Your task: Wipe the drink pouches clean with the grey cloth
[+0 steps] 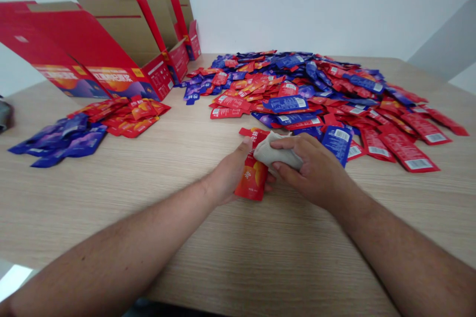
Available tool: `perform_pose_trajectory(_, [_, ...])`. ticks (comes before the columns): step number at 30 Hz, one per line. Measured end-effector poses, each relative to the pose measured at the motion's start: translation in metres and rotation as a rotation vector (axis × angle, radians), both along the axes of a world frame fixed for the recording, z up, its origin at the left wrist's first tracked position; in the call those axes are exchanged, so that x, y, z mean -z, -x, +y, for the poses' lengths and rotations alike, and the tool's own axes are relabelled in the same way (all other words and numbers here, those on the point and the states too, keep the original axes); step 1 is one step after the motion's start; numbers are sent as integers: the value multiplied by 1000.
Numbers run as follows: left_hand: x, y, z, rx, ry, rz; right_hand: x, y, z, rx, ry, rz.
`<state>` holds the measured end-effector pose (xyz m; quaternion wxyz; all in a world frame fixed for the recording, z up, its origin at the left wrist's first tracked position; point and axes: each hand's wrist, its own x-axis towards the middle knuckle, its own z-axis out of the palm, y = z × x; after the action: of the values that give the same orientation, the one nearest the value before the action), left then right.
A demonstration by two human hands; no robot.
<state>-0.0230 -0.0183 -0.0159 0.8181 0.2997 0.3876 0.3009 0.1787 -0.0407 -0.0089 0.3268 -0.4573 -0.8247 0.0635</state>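
Red-orange pouch [251, 178]; pale grey cloth [284, 156].

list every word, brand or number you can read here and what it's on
No text is sharp enough to quote with certainty.
Red pouch in the left hand: white characters, too blurred.
Red boxes: large pale characters on the fronts, too blurred; side-panel print too small.
Big pouch pile: characters, fine print and barcodes, all too small or blurred.
Small pouch pile: markings too blurred.
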Motion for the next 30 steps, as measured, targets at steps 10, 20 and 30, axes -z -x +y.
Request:
perform_pose_trajectory(10, [-3, -1, -1, -23, -4, -5, 1, 1, 0, 18, 13, 4])
perform_pose_trajectory(20, [-1, -1, -1, -42, -16, -47, 1, 1, -1, 5, -4, 12])
perform_pose_trajectory(30, [-4, 2, -1, -34, -34, -11, -1, 1, 0, 2, -18, 14])
